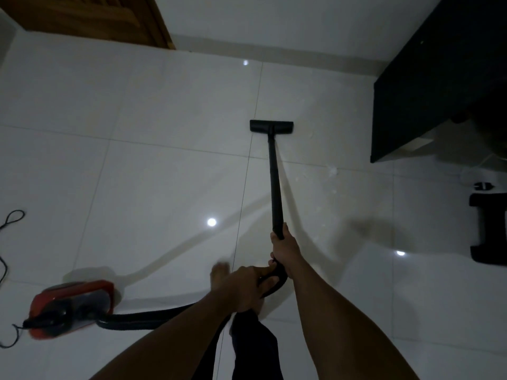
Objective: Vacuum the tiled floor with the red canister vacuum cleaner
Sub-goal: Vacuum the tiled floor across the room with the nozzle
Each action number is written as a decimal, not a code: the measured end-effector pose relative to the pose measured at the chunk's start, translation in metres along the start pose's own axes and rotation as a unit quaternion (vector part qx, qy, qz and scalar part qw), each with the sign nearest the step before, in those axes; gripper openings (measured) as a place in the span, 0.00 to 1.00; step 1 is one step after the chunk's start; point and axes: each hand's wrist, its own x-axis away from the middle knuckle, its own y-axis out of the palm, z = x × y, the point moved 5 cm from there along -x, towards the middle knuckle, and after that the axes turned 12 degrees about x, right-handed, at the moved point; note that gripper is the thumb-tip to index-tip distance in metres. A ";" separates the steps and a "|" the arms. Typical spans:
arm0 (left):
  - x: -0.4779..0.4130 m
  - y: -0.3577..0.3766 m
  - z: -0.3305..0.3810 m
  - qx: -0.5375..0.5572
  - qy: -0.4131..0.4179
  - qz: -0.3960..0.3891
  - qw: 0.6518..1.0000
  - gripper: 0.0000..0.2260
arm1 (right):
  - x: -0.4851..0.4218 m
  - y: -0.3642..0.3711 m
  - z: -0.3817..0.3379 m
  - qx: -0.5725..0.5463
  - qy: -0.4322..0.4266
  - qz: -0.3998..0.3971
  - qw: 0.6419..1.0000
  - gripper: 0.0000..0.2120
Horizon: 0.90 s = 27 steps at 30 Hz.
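The glossy white tiled floor (137, 105) fills nearly the whole view. A black cabinet (439, 78) stands on it at 2 o'clock, and a wooden door (96, 17) closes the corner at 11 o'clock. The red canister vacuum cleaner (71, 305) sits on the tiles at 8 o'clock, somewhat blurred. Its ribbed black hose (153, 315) runs toward 3 o'clock and passes under the person's forearms. From the hands the black wand (275, 182) reaches up toward 12 o'clock. It ends in the flat floor head (271, 126), which lies on the tiles near the middle of the floor, well apart from both wall and cabinet.

The right grip (285, 248) is wrapped round the near end of the wand. The left grip (244, 286), just beside it at 7 o'clock, has its fingers curled round the curved handle (277, 281).

Faint pale specks (332, 171) lie on the tiles at 2 o'clock of the wand's middle, toward the cabinet, so that patch seems not yet done. The tiles at 9 o'clock look clean, but I cannot tell whether they are vacuumed. I judge the job to be mid-course, with the strips by the cabinet and the wall left. A thin dark cord (11, 218) loops at 9 o'clock.
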 end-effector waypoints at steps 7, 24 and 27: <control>-0.047 -0.078 -0.002 0.034 0.003 -0.002 0.999 0.22 | -0.042 -0.001 -0.071 -0.040 0.014 0.024 0.999 0.30; -0.185 -0.248 0.033 0.002 0.028 -0.010 1.000 0.27 | -0.164 -0.069 -0.249 -0.060 0.042 0.070 0.995 0.29; -0.195 -0.268 0.055 0.020 0.054 -0.003 0.998 0.24 | -0.180 -0.084 -0.270 -0.042 0.034 0.080 0.995 0.29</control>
